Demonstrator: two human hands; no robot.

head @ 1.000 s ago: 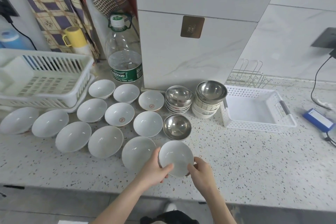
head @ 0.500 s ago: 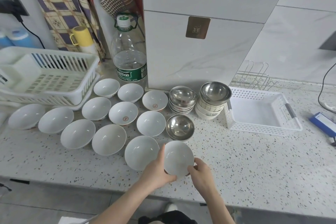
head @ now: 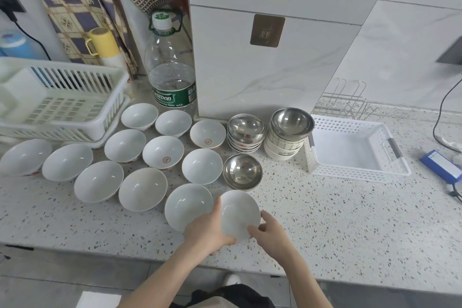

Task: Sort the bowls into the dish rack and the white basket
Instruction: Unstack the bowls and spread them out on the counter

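Hands: both on one small white bowl (head: 239,215) at the bottom centre of the frame, tipped up off the counter (head: 350,220).
Left hand (head: 208,230): fingers curled under the bowl's left rim, thumb up along its edge.
Right hand (head: 271,232): fingers pinching the lower right rim.
Dish rack (head: 75,107): upper left of the frame, nothing visible inside it.
White basket (head: 355,147): right of centre, and its floor shows bare too.
White bowls on the counter: a spread of about a dozen runs from the left edge to the centre, all upright, the nearest large white bowl (head: 188,206) just beside the held one.
Steel bowls: a single steel bowl (head: 242,171) sits right above the hands; behind it stand a short stack topped in steel (head: 246,132) and a taller stack topped in steel (head: 291,130), next to the basket.
Progress: barely started, I'd say. This looks like the first bowl in hand.
Left to do: every bowl, stacks included.
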